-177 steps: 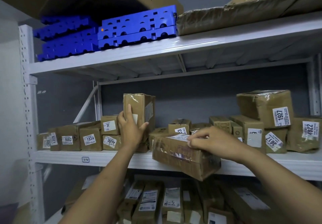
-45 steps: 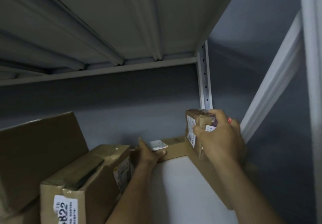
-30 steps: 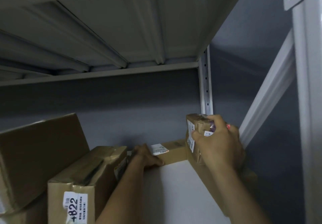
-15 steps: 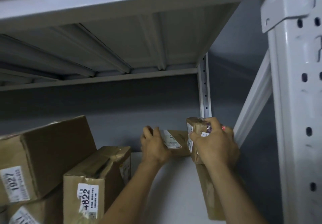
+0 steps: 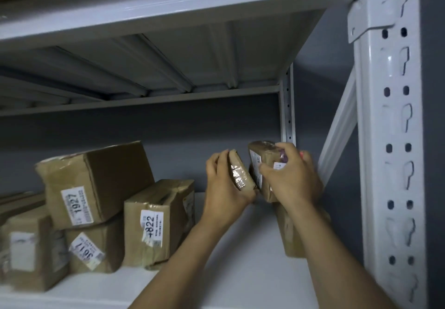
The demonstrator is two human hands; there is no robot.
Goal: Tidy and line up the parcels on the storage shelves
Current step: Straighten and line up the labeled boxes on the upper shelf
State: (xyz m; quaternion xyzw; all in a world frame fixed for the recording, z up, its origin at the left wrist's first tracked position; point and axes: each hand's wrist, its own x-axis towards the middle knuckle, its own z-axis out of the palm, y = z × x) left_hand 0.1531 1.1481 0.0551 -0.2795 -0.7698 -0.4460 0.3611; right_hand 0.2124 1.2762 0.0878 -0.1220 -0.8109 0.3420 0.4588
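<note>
Brown taped parcels (image 5: pixel 96 178) carry white labels (image 5: pixel 76 206) (black numbers); the shelf (image 5: pixel 240 260) is white, the far wall (image 5: pixel 168 125) grey.

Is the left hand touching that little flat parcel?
Touching. In the head view the left hand grips the little flat parcel, fingers curled round it.

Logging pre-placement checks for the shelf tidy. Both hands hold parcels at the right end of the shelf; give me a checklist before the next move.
1. Left hand grip on flat parcel: ok, fingers curled round it.
2. Right hand grip on small parcel: ok.
3. Bare shelf below both hands: ok.
4. Gap to 822 parcel: ok, apart.
5. Long parcel under right forearm, steady: cannot tell, partly hidden.
</note>
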